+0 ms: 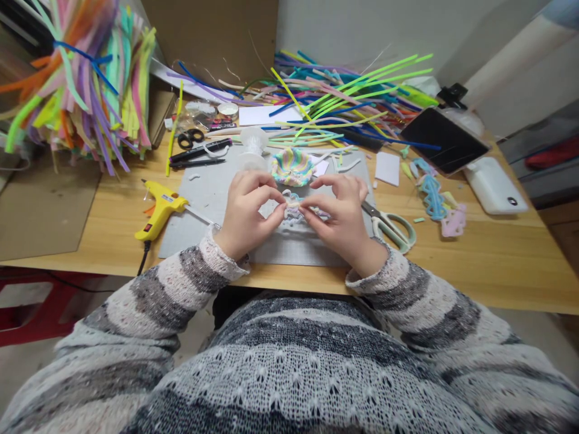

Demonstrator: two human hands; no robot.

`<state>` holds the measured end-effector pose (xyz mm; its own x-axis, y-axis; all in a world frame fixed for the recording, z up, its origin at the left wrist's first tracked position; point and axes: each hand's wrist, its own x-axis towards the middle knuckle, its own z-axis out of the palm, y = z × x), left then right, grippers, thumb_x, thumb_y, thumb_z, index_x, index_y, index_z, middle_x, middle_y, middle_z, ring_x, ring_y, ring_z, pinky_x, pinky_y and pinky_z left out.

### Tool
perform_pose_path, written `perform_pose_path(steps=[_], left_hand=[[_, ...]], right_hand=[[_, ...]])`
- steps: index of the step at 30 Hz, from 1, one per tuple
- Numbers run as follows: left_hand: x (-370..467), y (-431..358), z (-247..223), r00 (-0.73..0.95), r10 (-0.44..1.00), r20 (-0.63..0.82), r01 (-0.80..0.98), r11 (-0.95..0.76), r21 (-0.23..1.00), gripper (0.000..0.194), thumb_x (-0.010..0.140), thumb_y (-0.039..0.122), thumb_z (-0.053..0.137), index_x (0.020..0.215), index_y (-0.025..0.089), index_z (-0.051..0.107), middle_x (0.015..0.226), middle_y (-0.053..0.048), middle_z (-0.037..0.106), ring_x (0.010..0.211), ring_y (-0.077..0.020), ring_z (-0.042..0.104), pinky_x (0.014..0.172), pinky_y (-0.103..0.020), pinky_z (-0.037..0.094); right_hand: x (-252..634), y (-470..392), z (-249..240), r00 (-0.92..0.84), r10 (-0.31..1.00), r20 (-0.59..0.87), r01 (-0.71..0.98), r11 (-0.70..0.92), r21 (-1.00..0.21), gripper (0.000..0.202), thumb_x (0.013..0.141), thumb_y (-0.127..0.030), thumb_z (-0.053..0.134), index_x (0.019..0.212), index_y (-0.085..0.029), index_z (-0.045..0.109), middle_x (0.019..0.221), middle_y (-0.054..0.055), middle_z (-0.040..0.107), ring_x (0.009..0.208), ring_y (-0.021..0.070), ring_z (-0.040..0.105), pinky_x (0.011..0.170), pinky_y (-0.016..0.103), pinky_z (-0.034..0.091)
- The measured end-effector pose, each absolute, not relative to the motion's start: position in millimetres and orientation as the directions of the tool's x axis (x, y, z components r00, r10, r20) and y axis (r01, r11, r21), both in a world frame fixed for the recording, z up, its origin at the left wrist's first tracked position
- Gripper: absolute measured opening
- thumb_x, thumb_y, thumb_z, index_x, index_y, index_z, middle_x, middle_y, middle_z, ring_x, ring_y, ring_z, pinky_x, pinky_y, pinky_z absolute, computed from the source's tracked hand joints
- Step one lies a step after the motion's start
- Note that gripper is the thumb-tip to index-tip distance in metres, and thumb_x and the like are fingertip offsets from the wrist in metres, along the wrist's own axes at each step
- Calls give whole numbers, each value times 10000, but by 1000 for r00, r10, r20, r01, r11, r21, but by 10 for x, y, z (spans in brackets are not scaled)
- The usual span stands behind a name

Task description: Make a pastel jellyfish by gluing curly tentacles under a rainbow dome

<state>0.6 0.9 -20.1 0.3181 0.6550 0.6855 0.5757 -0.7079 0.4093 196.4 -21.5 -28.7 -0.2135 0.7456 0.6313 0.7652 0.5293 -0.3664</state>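
Note:
My left hand and my right hand face each other over the grey cutting mat. Both pinch a small pale yellow fuzzy piece between thumb and forefinger. Just beneath the fingertips lies a pastel fuzzy strip, partly covered by my fingers. Beyond them rests a round, ruffled pastel piece in striped colours. A clear spool stands behind my left hand.
A yellow glue gun lies at left, scissors at right. Many coloured pipe cleaners spread across the back; a tied bundle rises at left. A phone, white case and pastel strips are at right.

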Motion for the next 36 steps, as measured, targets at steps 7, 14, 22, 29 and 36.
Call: perform_pose_path(steps=[7,14,22,29,36], left_hand=[[7,-4,-173,288,691,663,595,-671,442,48,794,202,674,752,209,654,885,-43,623,900,-220,570,865,-429,435],[2,7,-186,292,691,662,591,-674,443,51,795,199,678,754,207,650,867,-34,600,891,-210,562,856,-409,435],[5,-5,-200,413,746,523,567,-660,494,301,792,294,648,1066,190,585,1125,-95,586,1121,-265,527,1017,-452,384],[28,23,-263,555,771,314,556,-624,550,542,775,341,687,1264,215,488,1291,-100,591,1214,-293,511,1024,-470,347],[61,34,-305,542,804,247,618,-580,531,289,810,288,661,1075,202,581,1101,-63,684,1045,-255,597,923,-438,352]], right_hand=[[1965,-213,-278,-198,753,627,758,523,-389,59,840,-312,665,805,-288,706,1097,29,581,1080,259,530,984,497,287],[1970,-206,-285,-203,760,617,779,507,-368,103,855,-339,640,801,-286,711,1088,36,570,1080,260,513,983,493,291],[1974,-206,-288,-278,740,612,836,500,-225,133,880,-344,587,838,-289,700,1162,30,567,1128,260,467,1048,534,231],[1991,-215,-252,-445,636,630,819,574,-2,103,878,-289,585,825,-308,672,1244,-9,598,1205,261,450,1116,582,128],[2003,-201,-251,-399,659,638,735,646,-208,132,879,-331,607,999,-357,656,1231,3,605,1191,261,491,1109,574,147]])
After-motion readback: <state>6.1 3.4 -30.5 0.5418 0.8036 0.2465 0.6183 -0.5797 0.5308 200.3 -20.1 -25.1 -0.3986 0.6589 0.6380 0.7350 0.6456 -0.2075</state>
